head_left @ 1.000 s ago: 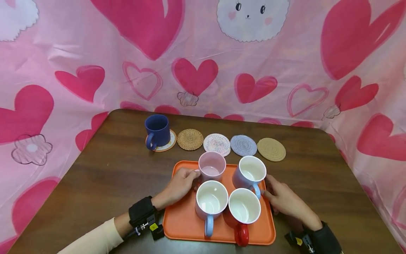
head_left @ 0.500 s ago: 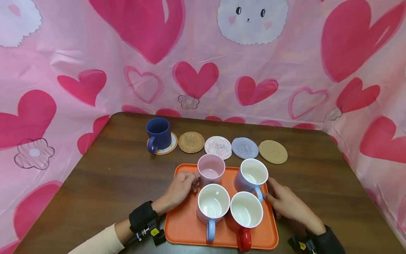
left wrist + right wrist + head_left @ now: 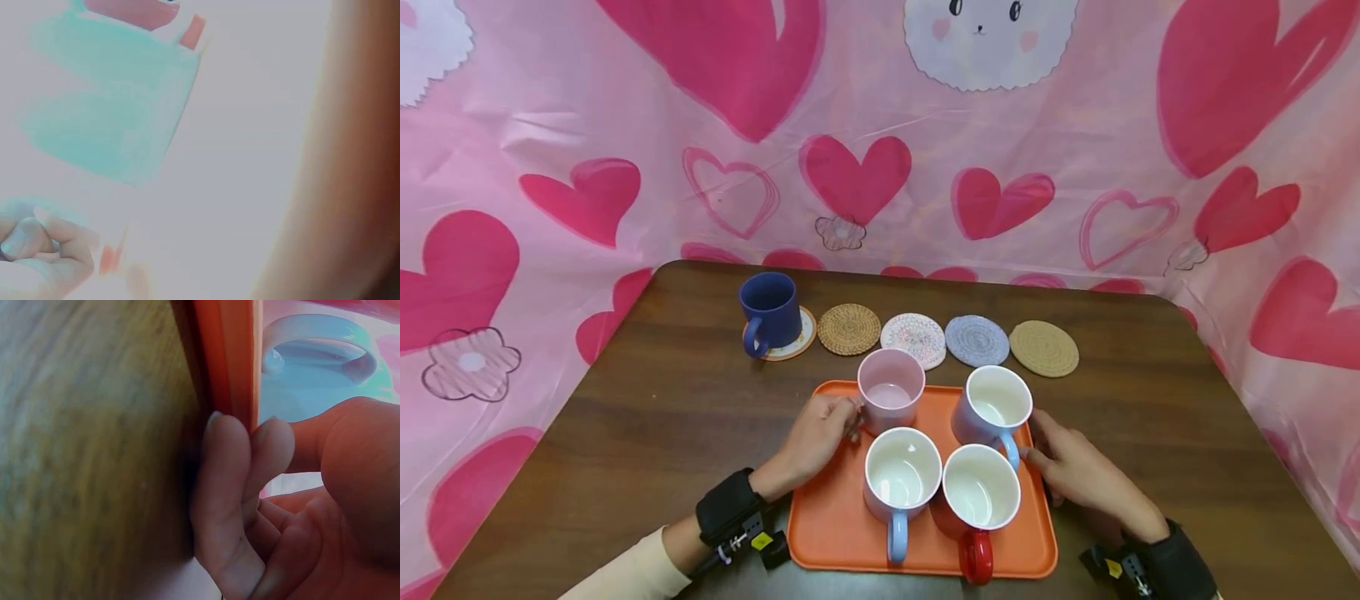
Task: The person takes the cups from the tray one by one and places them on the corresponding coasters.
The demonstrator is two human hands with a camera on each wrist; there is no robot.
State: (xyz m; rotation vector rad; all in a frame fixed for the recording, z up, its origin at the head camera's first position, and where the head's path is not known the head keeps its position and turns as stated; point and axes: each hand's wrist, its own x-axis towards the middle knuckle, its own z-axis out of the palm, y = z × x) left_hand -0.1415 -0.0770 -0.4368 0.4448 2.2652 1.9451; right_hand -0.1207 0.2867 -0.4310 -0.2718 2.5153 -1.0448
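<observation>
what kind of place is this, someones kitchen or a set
Most likely a staged recording set, not a kitchen: a pink heart-print sheet curtains off everything behind a brown wooden table, coasters sit in a neat row, and four mugs stand on an orange tray.

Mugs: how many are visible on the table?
5. Four on the orange tray: pink mug, lavender mug, light blue-handled mug, red mug. Navy mug on a coaster behind.
</observation>
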